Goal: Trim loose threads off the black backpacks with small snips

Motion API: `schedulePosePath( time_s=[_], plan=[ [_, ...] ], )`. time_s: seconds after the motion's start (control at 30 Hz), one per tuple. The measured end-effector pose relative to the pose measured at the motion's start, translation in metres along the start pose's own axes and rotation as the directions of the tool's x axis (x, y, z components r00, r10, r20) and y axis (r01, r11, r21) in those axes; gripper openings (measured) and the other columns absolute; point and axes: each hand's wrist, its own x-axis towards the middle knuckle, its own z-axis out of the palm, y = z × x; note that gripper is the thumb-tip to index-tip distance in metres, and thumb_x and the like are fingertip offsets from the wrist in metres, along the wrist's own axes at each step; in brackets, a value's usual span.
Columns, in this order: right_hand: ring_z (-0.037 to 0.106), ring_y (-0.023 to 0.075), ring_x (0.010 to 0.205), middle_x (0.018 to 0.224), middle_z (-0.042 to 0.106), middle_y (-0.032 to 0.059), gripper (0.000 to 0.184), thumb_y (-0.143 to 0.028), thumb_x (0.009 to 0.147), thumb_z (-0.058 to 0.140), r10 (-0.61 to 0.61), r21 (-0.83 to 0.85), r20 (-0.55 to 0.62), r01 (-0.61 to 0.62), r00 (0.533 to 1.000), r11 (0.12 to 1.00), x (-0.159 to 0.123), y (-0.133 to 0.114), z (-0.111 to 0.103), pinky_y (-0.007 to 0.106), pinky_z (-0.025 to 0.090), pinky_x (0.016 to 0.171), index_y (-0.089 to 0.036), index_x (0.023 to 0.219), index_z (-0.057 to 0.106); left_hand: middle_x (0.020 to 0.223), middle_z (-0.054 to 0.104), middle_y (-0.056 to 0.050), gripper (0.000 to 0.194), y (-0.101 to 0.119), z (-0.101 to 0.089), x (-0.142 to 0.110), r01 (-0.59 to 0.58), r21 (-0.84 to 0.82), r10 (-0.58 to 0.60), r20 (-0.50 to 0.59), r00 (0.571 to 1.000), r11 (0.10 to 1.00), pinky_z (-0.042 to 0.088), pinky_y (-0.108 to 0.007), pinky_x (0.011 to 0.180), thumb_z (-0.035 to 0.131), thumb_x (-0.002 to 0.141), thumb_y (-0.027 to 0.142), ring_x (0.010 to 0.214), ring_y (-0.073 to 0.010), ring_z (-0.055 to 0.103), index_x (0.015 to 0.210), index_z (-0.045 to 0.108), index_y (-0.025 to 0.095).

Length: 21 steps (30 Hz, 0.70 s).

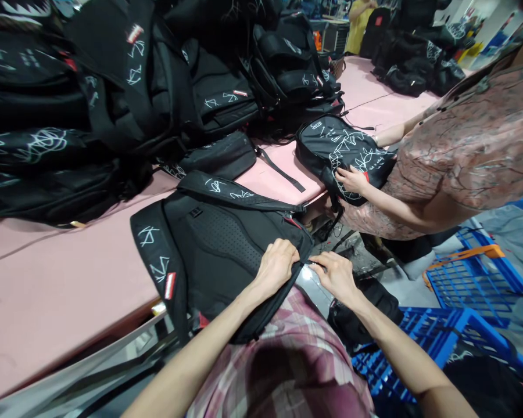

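A black backpack (226, 255) lies back side up on the table edge and against my body, its padded shoulder straps spread with white scribble prints. My left hand (279, 264) is closed on the bag's right edge, near a bottom corner. Close beside it, my right hand (335, 274) pinches a short black strap (305, 262) that comes off that edge. The thumb and fingers of both hands are pressed together. What lies under my left fingers is partly hidden.
Black backpacks (157, 87) are piled along the pink table (47, 290). At the right, a co-worker (462, 145) handles another printed backpack (344, 151). Blue plastic crates (475, 273) stand on the floor at lower right, near a dark bag (370, 307).
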Motion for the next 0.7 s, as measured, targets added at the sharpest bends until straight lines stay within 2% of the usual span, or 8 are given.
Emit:
schedulePosePath(
  time_s=[0.07,0.13,0.2,0.27,0.33,0.47,0.6,0.7],
  plan=[
    [0.061,0.0171,0.082,0.084,0.069,0.0007,0.014,-0.029,0.085,0.058,0.066,0.096,-0.013,-0.064,0.998,0.993,0.0,0.004,0.001,0.027,0.043,0.074,-0.025,0.091,0.069,0.08,0.055,-0.004,0.024,-0.004,-0.004,-0.001,0.042,-0.171,-0.04,0.015,0.999,0.984,0.036,-0.031,0.074,0.037,0.088,0.02,0.083,-0.0184,0.047,0.07,0.054,0.016],
    [0.062,0.0176,0.084,0.09,0.069,0.001,0.015,-0.029,0.085,0.057,0.138,0.193,-0.014,-0.133,0.99,0.972,-0.001,0.009,0.003,0.028,0.045,0.076,-0.025,0.094,0.069,0.076,0.058,-0.004,0.039,-0.01,-0.012,-0.004,0.077,-0.394,-0.029,0.126,0.992,0.916,0.038,-0.029,0.075,0.029,0.092,0.026,0.078,-0.0161,0.051,0.064,0.054,0.016],
    [0.063,0.0189,0.089,0.099,0.068,0.0022,0.02,-0.031,0.084,0.057,0.205,0.261,-0.011,-0.195,0.979,0.945,-0.003,0.014,0.004,0.03,0.047,0.079,-0.025,0.101,0.067,0.076,0.061,-0.003,0.049,-0.015,-0.018,-0.008,0.092,-0.49,0.015,0.21,0.978,0.867,0.039,-0.028,0.075,0.024,0.094,0.031,0.076,-0.0142,0.054,0.061,0.058,0.016],
    [0.063,0.02,0.091,0.103,0.067,0.0032,0.027,-0.032,0.082,0.058,0.254,0.29,-0.006,-0.241,0.967,0.926,-0.006,0.017,0.006,0.033,0.047,0.081,-0.025,0.107,0.064,0.085,0.064,-0.002,0.043,-0.018,-0.021,-0.012,0.03,-0.374,0.039,0.176,0.984,0.927,0.037,-0.029,0.076,0.032,0.093,0.035,0.081,-0.0149,0.055,0.072,0.066,0.018],
    [0.063,0.0202,0.089,0.1,0.068,0.0029,0.027,-0.032,0.08,0.059,0.274,0.283,-0.005,-0.262,0.962,0.923,-0.008,0.018,0.007,0.034,0.047,0.081,-0.024,0.106,0.063,0.094,0.064,-0.002,0.025,-0.018,-0.02,-0.015,-0.083,-0.127,0.096,0.097,0.991,0.988,0.034,-0.031,0.074,0.045,0.089,0.035,0.085,-0.0164,0.052,0.091,0.067,0.023],
    [0.063,0.0194,0.083,0.092,0.069,0.002,0.019,-0.031,0.079,0.061,0.258,0.226,-0.007,-0.25,0.966,0.942,-0.011,0.014,0.005,0.032,0.047,0.078,-0.023,0.096,0.066,0.089,0.061,-0.005,0.02,-0.005,-0.014,-0.014,-0.328,0.234,0.296,0.165,0.941,0.915,0.032,-0.032,0.067,0.045,0.089,0.021,0.083,-0.0184,0.049,0.088,0.064,0.018],
    [0.063,0.0195,0.081,0.09,0.068,0.0024,0.018,-0.032,0.079,0.061,0.248,0.188,-0.024,-0.239,0.968,0.953,-0.014,0.013,0.003,0.031,0.047,0.077,-0.023,0.094,0.066,0.081,0.055,-0.009,0.02,0.008,-0.01,-0.013,-0.47,0.384,0.408,0.234,0.882,0.795,0.032,-0.034,0.066,0.041,0.084,0.005,0.083,-0.0215,0.047,0.077,0.058,0.012],
    [0.063,0.0196,0.081,0.09,0.068,0.0025,0.017,-0.031,0.079,0.062,0.241,0.196,-0.036,-0.23,0.97,0.953,-0.018,0.012,0.003,0.031,0.046,0.076,-0.023,0.094,0.066,0.082,0.054,-0.01,0.02,0.004,-0.006,-0.014,-0.417,0.364,0.362,0.213,0.908,0.832,0.035,-0.033,0.066,0.038,0.082,0.003,0.081,-0.0221,0.047,0.08,0.056,0.012]
  ],
)
